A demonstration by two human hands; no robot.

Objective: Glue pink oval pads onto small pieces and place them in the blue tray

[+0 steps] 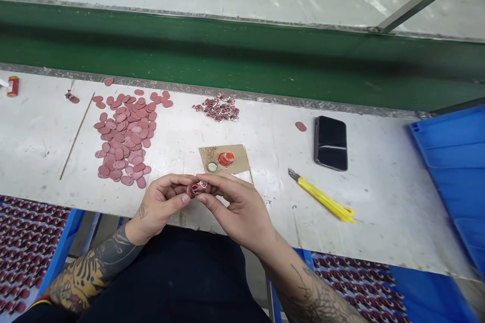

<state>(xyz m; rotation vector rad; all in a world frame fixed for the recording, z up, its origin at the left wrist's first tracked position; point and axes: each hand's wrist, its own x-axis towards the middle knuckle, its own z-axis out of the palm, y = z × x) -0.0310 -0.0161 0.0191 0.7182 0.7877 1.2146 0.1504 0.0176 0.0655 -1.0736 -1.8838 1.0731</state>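
Both grips are closed: the left hand (161,207) and the right hand (237,214) meet above the front edge of the table (34,146), their fingertips pressed together in a tight pinch on a small dusky-pink piece (195,190) with a pale, glinting bit at its top. The fingers hide most of it, so its exact shape cannot be told. It looks light and thin, perhaps slightly soft, and small enough to slip; its edges, held between thumb and fingertips, seem the surest place to take it, while the glinting bit looks more delicate.

Just beyond the hands lies a square of brown cardboard (242,157) carrying a glossy orange-red disc (226,158) and a small round metal cap (212,166). Farther back, a loose heap of pink oval pieces (121,136) spreads to the left — a thin wooden stick (76,136) lies beside it — and a smaller cluster of pink-and-silver parts (216,107) sits near the table's back edge. To the right are a yellow utility knife (322,196) and a black phone (330,143), with a blue plastic crate (450,161) at the table's end.
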